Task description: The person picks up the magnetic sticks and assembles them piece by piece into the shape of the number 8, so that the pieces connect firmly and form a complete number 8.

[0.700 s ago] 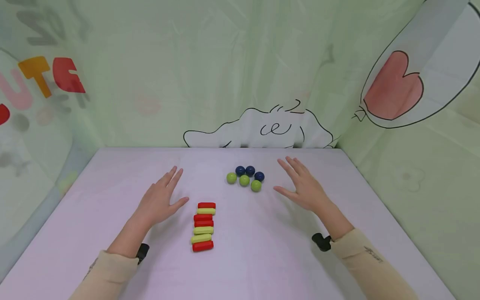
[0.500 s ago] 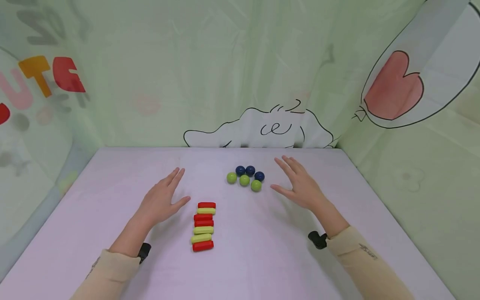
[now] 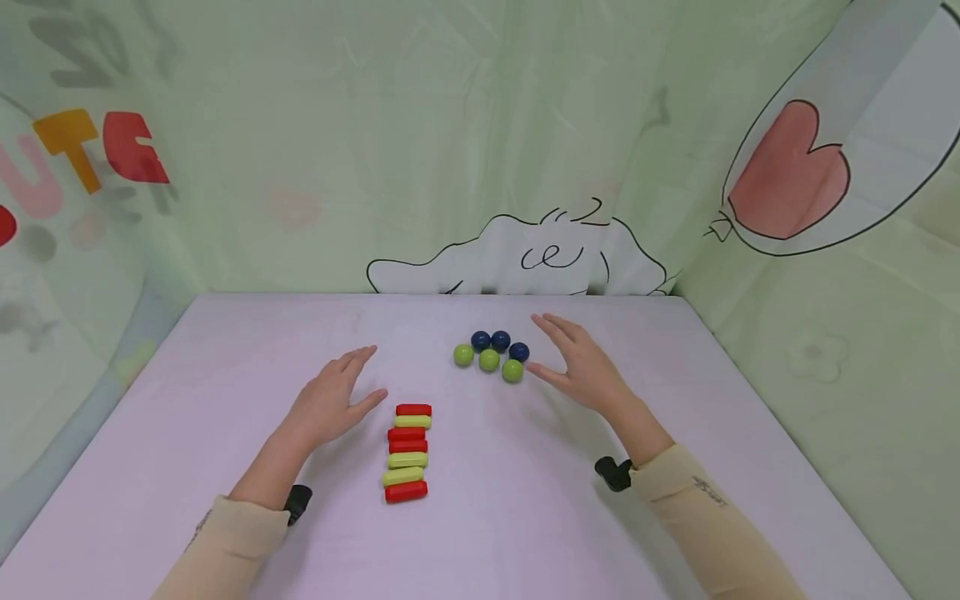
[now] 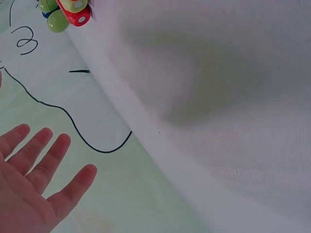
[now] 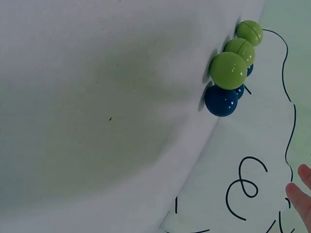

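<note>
My left hand [image 3: 328, 406] hovers over the table with its fingers extended and thumb spread, holding nothing. Just right of it lies a column of short red blocks [image 3: 407, 492] and yellow blocks [image 3: 407, 460], set side by side. My right hand [image 3: 583, 367], also empty with fingers stretched out, hangs just right of the balls. Three green balls [image 3: 489, 360] and three dark blue balls [image 3: 500, 340] sit in a cluster at the back middle. In the right wrist view, the nearest green ball [image 5: 228, 71] and a blue ball [image 5: 221, 101] stand apart from my fingertips.
A pale lilac-white cloth covers the table [image 3: 495, 533]. Behind it hangs a light green curtain [image 3: 420, 150] with cartoon line drawings. A black wrist camera [image 3: 613, 473] shows under the right sleeve, another [image 3: 297, 503] under the left.
My right hand has moved left, closer to the balls. My left hand has shifted slightly right and its fingertips sit a little lower. Balls and blocks have stayed in place.
</note>
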Demonstrator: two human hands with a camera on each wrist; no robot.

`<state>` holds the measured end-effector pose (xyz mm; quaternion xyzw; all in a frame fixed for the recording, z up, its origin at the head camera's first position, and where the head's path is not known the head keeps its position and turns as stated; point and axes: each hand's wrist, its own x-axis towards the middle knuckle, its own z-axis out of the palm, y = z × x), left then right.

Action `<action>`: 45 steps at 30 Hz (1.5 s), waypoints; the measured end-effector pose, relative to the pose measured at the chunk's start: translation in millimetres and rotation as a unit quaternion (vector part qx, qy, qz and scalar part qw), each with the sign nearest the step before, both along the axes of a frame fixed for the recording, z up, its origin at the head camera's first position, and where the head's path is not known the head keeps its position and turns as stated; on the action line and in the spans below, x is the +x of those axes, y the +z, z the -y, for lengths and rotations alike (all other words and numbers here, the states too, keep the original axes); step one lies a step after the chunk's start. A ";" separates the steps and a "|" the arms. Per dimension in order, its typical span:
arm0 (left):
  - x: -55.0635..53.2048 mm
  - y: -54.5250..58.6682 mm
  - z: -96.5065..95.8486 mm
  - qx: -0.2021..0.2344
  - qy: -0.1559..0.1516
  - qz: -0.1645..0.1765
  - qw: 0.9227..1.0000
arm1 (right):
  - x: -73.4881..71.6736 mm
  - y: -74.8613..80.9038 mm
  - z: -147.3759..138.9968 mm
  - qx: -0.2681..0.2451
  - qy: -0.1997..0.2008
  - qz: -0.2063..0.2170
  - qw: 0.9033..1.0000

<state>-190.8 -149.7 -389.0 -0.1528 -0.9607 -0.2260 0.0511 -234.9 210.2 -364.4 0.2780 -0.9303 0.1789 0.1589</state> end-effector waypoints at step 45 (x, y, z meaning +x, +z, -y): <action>-18.8 -13.6 -39.1 0.022 -0.019 0.109 0.994 | -31.8 -26.0 67.0 -0.018 -0.036 0.092 0.995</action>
